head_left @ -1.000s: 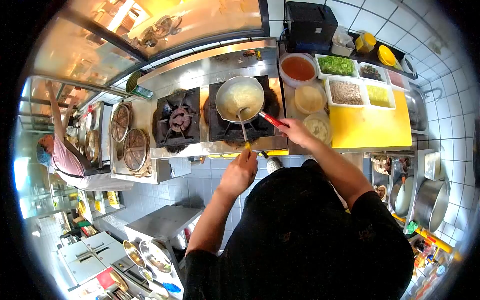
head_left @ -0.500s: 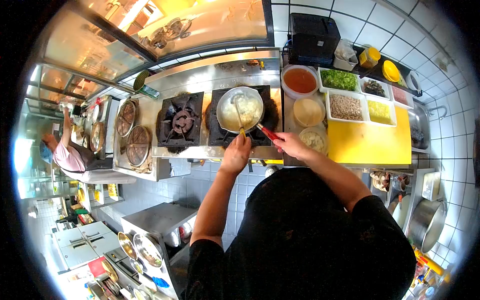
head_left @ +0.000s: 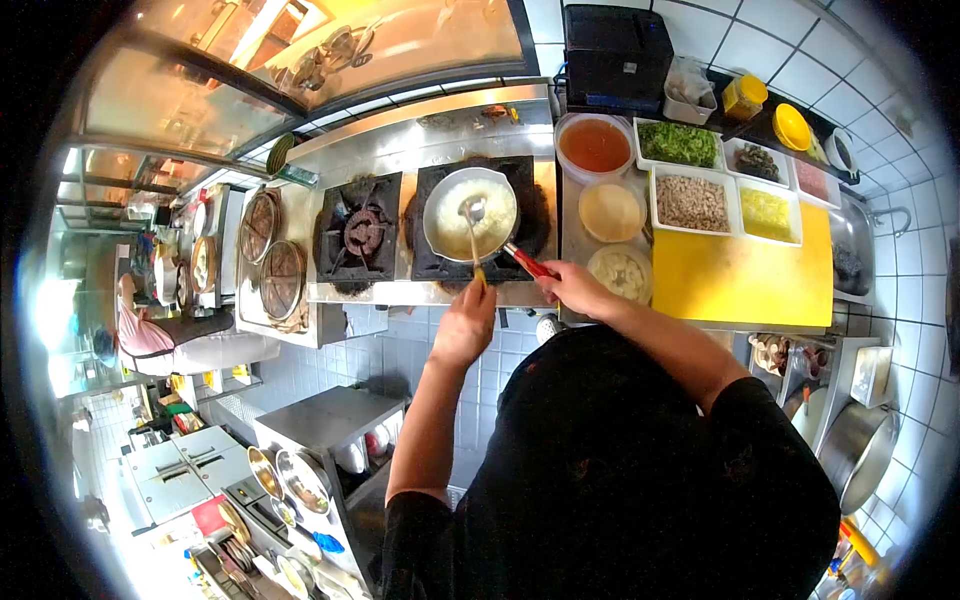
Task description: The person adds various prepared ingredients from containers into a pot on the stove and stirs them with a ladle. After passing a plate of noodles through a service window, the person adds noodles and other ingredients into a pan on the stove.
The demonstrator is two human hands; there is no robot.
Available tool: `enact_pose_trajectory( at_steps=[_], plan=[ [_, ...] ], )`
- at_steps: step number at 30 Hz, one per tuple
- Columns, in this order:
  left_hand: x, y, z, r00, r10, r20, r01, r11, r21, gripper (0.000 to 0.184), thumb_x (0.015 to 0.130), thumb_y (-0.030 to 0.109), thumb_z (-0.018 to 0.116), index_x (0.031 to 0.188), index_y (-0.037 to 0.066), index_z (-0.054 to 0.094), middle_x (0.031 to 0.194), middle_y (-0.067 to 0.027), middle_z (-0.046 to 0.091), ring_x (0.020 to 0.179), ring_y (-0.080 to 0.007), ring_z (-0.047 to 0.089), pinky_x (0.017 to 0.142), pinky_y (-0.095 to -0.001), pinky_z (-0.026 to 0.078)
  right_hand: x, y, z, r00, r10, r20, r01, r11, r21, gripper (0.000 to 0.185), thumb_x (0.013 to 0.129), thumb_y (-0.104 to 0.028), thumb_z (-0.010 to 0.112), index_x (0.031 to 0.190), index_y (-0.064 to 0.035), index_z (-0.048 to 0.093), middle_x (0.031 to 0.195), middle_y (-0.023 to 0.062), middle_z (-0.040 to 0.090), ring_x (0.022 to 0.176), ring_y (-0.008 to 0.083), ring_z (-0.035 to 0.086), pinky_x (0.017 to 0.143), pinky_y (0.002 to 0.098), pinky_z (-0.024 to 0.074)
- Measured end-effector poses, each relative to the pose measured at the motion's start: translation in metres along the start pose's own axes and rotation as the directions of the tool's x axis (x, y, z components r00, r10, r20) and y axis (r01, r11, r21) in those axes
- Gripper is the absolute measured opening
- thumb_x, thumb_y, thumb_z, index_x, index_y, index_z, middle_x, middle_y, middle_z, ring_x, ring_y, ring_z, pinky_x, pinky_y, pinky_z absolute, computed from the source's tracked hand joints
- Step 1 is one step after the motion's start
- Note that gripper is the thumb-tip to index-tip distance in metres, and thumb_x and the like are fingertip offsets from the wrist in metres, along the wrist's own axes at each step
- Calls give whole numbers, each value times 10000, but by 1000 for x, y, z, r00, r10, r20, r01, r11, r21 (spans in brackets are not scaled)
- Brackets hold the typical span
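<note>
My left hand (head_left: 466, 322) is closed round the yellow handle of a metal ladle (head_left: 473, 236), whose bowl rests in the pan over pale, chopped food (head_left: 490, 226). My right hand (head_left: 574, 289) grips the red handle (head_left: 527, 262) of the silver pan (head_left: 432, 217), which sits on the right burner (head_left: 535, 200). Beside my right hand is a round tub with pale contents (head_left: 620, 276). Behind that tub stand a tub of beige liquid (head_left: 611, 211) and a tub of reddish sauce (head_left: 595, 144).
White trays of greens (head_left: 679, 144), minced food (head_left: 691, 201) and yellow pieces (head_left: 766, 214) stand by a yellow board (head_left: 742, 278). Left are an unused burner (head_left: 360, 233) and two round racks (head_left: 282, 279). A co-worker (head_left: 146, 335) stands far left. A steel table (head_left: 330, 418) is behind.
The ladle has shifted within the pan, its bowl turning up and showing more clearly. My left hand has moved up to the pan's near side. The co-worker's raised arm has come down.
</note>
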State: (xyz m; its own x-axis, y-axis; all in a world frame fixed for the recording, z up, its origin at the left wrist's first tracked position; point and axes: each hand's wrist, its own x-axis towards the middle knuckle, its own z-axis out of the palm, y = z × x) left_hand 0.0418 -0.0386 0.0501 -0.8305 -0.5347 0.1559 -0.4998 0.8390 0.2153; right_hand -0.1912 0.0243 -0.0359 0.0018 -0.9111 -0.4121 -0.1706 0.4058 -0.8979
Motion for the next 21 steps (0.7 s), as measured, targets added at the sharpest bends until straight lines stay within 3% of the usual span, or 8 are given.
enact_pose_trajectory(
  at_steps=[4,5,8,12,13,16,21],
  plan=[
    [7,5,-1,994,-41,-97,45,998,43,258,834,20,598,1090,-11,578,1074,-214,584,953,-369,635,814,-425,563,5,14,2,999,-39,4,39,998,49,290,1000,-197,599,1212,1,610,802,42,665,715,128,640,675,306,516],
    [2,16,-10,993,-101,-58,103,994,29,293,867,5,578,1159,-4,587,1170,-230,608,988,-387,660,807,-430,583,6,21,2,998,-63,4,63,996,61,295,998,-190,599,1226,-2,607,813,44,668,718,130,643,679,305,518],
    [-2,46,-37,988,-142,59,145,988,-58,315,868,5,573,1182,-8,577,1194,-235,602,994,-390,658,812,-437,582,-5,11,-3,993,-117,-14,117,993,20,295,966,-226,618,1187,-31,630,736,86,680,676,189,673,626,363,520],
    [2,18,16,991,-123,45,121,992,34,272,862,2,575,1131,-27,595,1156,-248,608,975,-406,654,812,-448,576,-9,12,0,994,-99,-39,99,995,-17,290,963,-200,601,1213,-54,623,774,103,686,688,216,679,626,376,519],
    [10,12,21,994,-96,-47,98,995,29,251,860,-3,568,1107,-34,598,1114,-249,611,946,-412,653,813,-449,575,-11,9,-2,994,-103,-35,101,994,-44,291,961,-194,597,1218,-59,621,783,106,686,690,223,679,628,380,519],
    [14,16,14,983,-168,-75,169,985,13,206,847,13,563,1052,-5,566,1104,-235,582,966,-392,631,809,-454,562,-20,-4,-10,993,-119,-22,116,989,-88,298,954,-178,589,1230,-68,615,812,123,688,711,243,681,646,396,519],
    [21,55,-18,981,-173,85,177,983,-45,175,838,21,585,1012,0,588,983,-210,607,844,-396,644,745,-464,564,-22,3,-12,990,-139,-5,137,984,-115,323,944,-149,581,1257,-69,593,840,149,686,756,279,680,675,423,518]
  ],
)
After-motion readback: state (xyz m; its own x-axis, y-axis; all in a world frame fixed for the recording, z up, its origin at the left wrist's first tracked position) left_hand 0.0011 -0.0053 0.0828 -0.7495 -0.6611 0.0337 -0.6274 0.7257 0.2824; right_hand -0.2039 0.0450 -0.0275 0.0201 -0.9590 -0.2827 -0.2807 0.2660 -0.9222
